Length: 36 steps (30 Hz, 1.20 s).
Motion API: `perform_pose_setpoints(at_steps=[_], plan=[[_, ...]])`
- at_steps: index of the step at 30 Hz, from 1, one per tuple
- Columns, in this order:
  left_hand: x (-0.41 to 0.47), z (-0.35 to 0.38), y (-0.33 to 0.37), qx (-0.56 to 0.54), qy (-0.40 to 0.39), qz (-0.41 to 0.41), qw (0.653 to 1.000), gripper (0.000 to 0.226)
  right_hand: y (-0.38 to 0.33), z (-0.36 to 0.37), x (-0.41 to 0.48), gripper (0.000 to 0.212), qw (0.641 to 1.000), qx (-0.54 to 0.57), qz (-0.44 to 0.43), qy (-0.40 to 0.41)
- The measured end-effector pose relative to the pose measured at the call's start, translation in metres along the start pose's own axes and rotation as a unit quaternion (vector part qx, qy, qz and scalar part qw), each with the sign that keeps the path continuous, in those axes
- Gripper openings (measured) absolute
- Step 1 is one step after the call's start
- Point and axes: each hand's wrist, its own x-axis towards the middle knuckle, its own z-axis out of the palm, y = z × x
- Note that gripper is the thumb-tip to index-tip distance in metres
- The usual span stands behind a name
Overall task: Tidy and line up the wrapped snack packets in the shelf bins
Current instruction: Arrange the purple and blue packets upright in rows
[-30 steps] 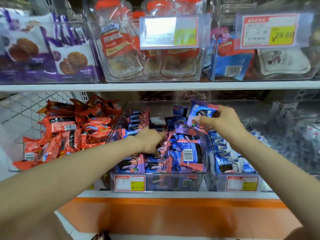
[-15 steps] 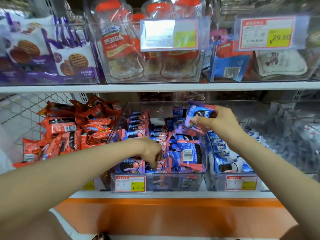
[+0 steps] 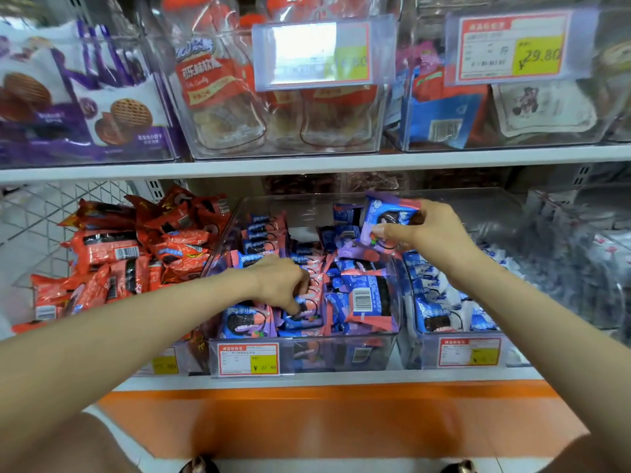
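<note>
**Shelf Bin Status: Hands and Packets**

The right hand (image 3: 430, 230) is raised over the rear right corner of the middle bin (image 3: 300, 209), a clear container on the lower shelf (image 3: 307, 378). A held packet (image 3: 387, 215), blue with a purple edge and a dark biscuit printed on it, is gripped between the thumb and curled fingers. It is lifted clear of the stock beneath.

The left hand (image 3: 283, 281) is lowered into the same bin, to the left of the right hand and nearer the person. Its fingers are curled downward among the blue-and-pink packets (image 3: 259, 233), and one fingertip touches a front-row packet (image 3: 304, 315). Whether a packet is pinched cannot be determined.

Beyond the left hand, packets are stood in a row along the left wall of the bin. Between the two hands the packets lie jumbled. Just right of the left hand, a barcode packet (image 3: 367, 300) is turned barcode-up.

Below the right wrist, a second bin (image 3: 408, 343) is filled with blue-and-white packets (image 3: 433, 315). Left of the left forearm, red packets (image 3: 136, 254) are heaped loosely.

A price label (image 3: 248, 359) is fixed to the front of the middle bin, below the left hand. Another label (image 3: 469, 351) is fixed to the second bin. Above both hands, the upper shelf (image 3: 307, 163) carries clear bins with bottle-shaped candy jars (image 3: 222, 104) and purple biscuit bags (image 3: 116, 110).
</note>
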Motion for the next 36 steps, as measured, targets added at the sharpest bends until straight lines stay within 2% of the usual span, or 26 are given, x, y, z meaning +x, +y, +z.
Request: perform_pose_setpoints(at_steps=[4, 9, 12, 14, 16, 18, 21, 23, 27, 29, 31, 34, 36], plan=[[0.005, 0.004, 0.002, 0.036, 0.022, -0.006, 0.999, 0.038, 0.001, 0.001, 0.000, 0.021, 1.000, -0.004, 0.001, -0.006], [0.008, 0.004, 0.004, 0.043, 0.006, -0.009, 0.999, 0.040, -0.003, 0.006, -0.003, 0.020, 0.999, -0.008, 0.008, -0.045], [0.001, -0.003, 0.003, 0.005, 0.008, 0.009, 1.000, 0.040, -0.009, 0.019, -0.003, 0.026, 0.996, -0.012, 0.015, -0.087], [-0.010, -0.010, -0.001, -0.023, 0.036, 0.012, 0.999, 0.039, -0.014, 0.033, -0.001, 0.037, 0.993, 0.008, 0.010, -0.114], [-0.024, -0.015, -0.009, -0.049, 0.063, -0.006, 0.997, 0.038, -0.016, 0.048, 0.000, 0.039, 0.990, 0.017, 0.000, -0.139], [-0.041, -0.018, -0.020, -0.065, 0.073, -0.037, 0.995, 0.039, -0.013, 0.061, 0.004, 0.038, 0.985, -0.056, -0.012, -0.161], [-0.068, -0.013, -0.032, -0.101, 0.073, -0.063, 0.990, 0.043, -0.008, 0.075, 0.009, 0.038, 0.953, -0.216, -0.022, -0.213], [-0.079, -0.006, -0.034, -0.122, 0.079, -0.058, 0.988, 0.043, -0.005, 0.084, 0.008, 0.038, 0.928, -0.276, -0.035, -0.249], [-0.087, 0.001, -0.033, -0.098, 0.106, -0.046, 0.988, 0.046, 0.001, 0.103, 0.005, 0.040, 0.905, -0.314, -0.058, -0.282], [-0.088, 0.004, -0.032, -0.082, 0.121, -0.043, 0.988, 0.044, 0.003, 0.107, 0.006, 0.045, 0.894, -0.335, -0.045, -0.295], [-0.089, 0.007, -0.032, -0.071, 0.139, -0.038, 0.987, 0.042, 0.003, 0.107, 0.008, 0.042, 0.878, -0.359, -0.034, -0.315], [-0.089, 0.009, -0.032, -0.064, 0.143, -0.032, 0.987, 0.041, 0.004, 0.103, 0.009, 0.045, 0.849, -0.392, -0.027, -0.353], [-0.089, 0.008, -0.032, -0.064, 0.138, -0.028, 0.988, 0.041, 0.006, 0.103, 0.011, 0.050, 0.843, -0.392, -0.025, -0.368]])
